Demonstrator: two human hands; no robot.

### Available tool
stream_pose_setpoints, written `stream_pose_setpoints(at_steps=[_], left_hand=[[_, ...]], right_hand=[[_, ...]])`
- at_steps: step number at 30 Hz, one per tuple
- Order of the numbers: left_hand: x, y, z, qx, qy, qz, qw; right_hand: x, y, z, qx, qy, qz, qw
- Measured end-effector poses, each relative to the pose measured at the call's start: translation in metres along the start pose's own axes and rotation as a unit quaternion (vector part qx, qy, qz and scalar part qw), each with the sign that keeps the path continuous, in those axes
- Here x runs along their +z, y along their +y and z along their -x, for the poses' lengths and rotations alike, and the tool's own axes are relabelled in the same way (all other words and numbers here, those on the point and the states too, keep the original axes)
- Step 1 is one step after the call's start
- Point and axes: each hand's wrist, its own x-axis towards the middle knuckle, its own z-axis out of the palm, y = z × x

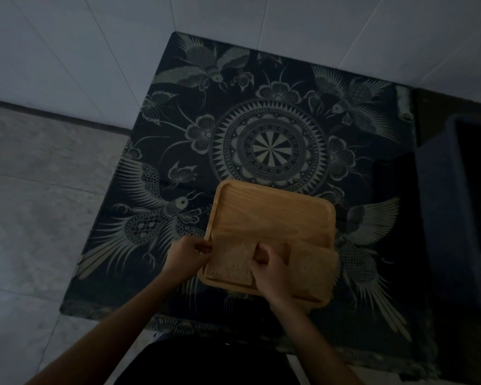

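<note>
As it lies on tray [272,215], bread slice [228,262], left hand [185,257] pinching its left edge, right hand [270,276] gripping the right

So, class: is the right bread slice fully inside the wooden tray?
No: the right bread slice overlaps the right rim of the wooden tray, poking slightly past it.
</note>
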Motion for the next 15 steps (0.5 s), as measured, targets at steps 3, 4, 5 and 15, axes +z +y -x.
stream_pose_setpoints(at_steps=[3, 4, 5, 15], left_hand=[[0.0019, -0.0009, -0.0007, 0.005, 0.010, -0.011, 1.000], [0.0024, -0.0010, -0.0010, 0.006, 0.014, -0.014, 1.000], [0.0030, -0.0012, -0.0013, 0.006, 0.019, -0.015, 1.000], [0.0059, 0.0029, 0.0021, 0.018, 0.023, -0.035, 0.999]], right_hand=[[0.0025, 0.0003, -0.0005, -0.010, 0.011, 0.012, 1.000], [0.0027, 0.0005, -0.0006, -0.012, 0.011, 0.013, 1.000], [0.0028, 0.0010, -0.0005, -0.012, 0.009, 0.014, 1.000], [-0.0064, -0.0020, 0.0040, 0.003, -0.031, 0.005, 0.999]])
